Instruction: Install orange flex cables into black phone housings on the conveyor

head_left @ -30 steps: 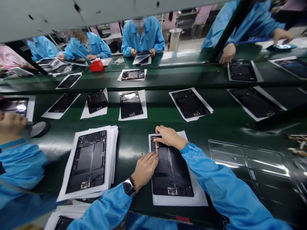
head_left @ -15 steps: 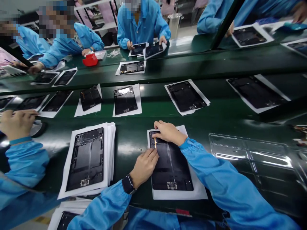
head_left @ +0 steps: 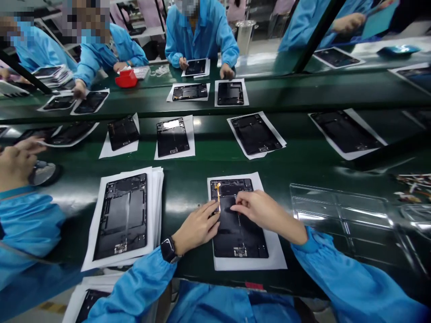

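Panel: lying flat on a white sheet [head_left: 251, 262] on the green table [head_left: 188, 188], near the front edge; the dark tablet back panel [head_left: 237, 233] is sitting between both hands.
Strip: a thin orange cable strip [head_left: 218, 194] is running down the panel's upper left part.
Left hand: the left hand [head_left: 197, 226] is resting on the panel's left edge, fingers [head_left: 213, 207] stretched out and touching the strip's lower end, gripping nothing.
Right hand: the right hand [head_left: 261, 210] is pressing fingertips on the panel's middle, loosely curled, holding nothing.
Risk: uneven pressure is likely creasing the strip or shifting it off line.
Risk: the sheet may be sliding under the pushing hands.
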Tool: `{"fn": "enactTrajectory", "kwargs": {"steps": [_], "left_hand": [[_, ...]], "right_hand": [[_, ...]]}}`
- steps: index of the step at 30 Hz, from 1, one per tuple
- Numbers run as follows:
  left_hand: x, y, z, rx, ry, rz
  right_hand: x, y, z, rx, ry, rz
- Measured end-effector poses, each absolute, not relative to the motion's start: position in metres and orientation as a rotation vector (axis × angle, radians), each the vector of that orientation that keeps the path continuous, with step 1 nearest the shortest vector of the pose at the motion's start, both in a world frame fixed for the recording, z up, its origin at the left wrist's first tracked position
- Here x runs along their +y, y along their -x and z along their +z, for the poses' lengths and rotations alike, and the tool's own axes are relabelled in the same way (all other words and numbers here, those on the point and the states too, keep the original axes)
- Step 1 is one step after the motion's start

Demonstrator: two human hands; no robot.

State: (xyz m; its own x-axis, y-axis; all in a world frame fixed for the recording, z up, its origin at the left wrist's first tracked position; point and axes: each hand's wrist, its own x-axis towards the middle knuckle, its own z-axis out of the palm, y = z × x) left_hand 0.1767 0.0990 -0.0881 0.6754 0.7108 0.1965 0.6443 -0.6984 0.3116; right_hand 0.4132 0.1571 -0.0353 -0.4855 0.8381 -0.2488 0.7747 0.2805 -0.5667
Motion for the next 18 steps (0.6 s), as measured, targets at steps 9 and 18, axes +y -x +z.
{"fn": "enactTrajectory", "kwargs": {"steps": [9,18], "left_hand": [[0.095,-0.177,-0.098,1.11,-2.646,0.49],[0.102,-0.162,-0.104,1.242,-2.389,0.682]], "right_hand": [[0.123,-0.394,-0.057,-2.385,1.434,0.856],[0.116,-0.361,-0.063,-2.684,1.343,0.636]]}}
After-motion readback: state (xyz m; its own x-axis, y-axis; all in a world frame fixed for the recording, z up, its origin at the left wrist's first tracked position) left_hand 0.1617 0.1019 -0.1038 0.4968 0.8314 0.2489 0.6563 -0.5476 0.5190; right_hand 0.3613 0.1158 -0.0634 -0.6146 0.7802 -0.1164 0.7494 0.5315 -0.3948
